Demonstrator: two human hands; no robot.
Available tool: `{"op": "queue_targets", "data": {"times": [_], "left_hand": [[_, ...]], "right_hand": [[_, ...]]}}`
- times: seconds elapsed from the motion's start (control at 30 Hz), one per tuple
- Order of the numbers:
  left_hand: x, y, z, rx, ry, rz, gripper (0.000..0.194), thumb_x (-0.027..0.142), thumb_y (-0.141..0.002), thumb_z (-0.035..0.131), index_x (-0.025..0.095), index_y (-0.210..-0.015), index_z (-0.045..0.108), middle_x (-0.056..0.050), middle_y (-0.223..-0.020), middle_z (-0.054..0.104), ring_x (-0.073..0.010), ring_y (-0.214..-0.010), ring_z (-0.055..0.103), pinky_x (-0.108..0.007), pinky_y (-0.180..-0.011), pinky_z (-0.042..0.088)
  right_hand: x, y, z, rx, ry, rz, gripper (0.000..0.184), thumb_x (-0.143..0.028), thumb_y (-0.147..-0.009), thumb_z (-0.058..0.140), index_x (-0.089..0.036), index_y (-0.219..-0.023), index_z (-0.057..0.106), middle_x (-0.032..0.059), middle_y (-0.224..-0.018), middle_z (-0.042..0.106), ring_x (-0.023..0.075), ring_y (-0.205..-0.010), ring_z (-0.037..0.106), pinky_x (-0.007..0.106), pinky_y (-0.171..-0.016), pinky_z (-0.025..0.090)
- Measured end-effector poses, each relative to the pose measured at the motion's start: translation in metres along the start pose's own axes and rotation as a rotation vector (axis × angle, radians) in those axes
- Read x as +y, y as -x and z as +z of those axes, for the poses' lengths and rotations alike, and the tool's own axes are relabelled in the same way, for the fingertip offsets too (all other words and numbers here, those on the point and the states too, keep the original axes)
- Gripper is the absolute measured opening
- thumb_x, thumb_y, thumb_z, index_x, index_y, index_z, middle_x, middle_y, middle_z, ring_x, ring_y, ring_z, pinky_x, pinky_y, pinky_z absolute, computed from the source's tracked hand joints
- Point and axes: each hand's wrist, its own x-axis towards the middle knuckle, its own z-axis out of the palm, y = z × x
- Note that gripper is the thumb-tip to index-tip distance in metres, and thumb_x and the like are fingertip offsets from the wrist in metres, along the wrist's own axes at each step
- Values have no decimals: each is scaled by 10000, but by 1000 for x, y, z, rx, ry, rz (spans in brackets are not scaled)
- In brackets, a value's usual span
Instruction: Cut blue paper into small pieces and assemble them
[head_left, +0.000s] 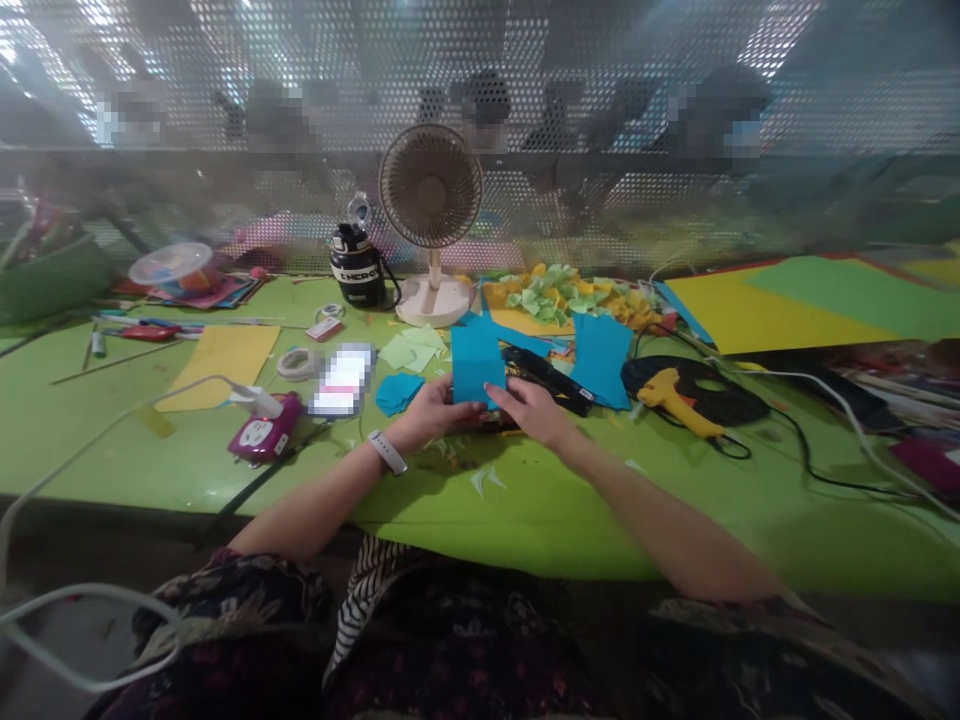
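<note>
My left hand, with a white smartwatch on its wrist, and my right hand both grip a folded piece of teal-blue paper standing up between them. A long black object lies just beyond my right hand, partly hidden by it. Another teal-blue paper cut-out lies to the right of my right hand. A smaller blue scrap lies left of my left hand.
A yellow hot glue gun lies right on the green table. Near it are a desk fan, a black flask, green and yellow paper scraps, tape rolls, a pixelated phone, and white cables.
</note>
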Motion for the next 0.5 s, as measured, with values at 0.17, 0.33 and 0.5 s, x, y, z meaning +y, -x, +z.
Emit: {"op": "queue_targets", "data": {"times": [0.17,0.33,0.5], "left_hand": [[4,-1,0,22,62,13,576,288,-582,933,126,-1050,639,-55,-903,761,-150,-732,720,-342,-821,597],[9,-1,-1,41,51,0,561,267,-603,924,120,-1062,637,-76,-907,763,-172,-753,732,-372,-834,603],[11,1,-1,71,0,-32,549,238,-613,914,111,-1078,651,-115,-950,764,-196,-780,742,-368,-797,613]], "right_hand": [[1,1,3,-85,-46,35,513,-705,-771,628,-199,-721,558,-14,-588,566,157,-562,524,295,-549,385],[-2,-1,-1,-67,-35,14,523,-709,-760,654,-223,-655,494,-34,-534,542,145,-518,526,287,-535,398],[-5,-1,-2,-107,-40,17,538,-706,-778,647,-232,-620,446,-40,-509,518,135,-499,511,286,-543,403]]}}
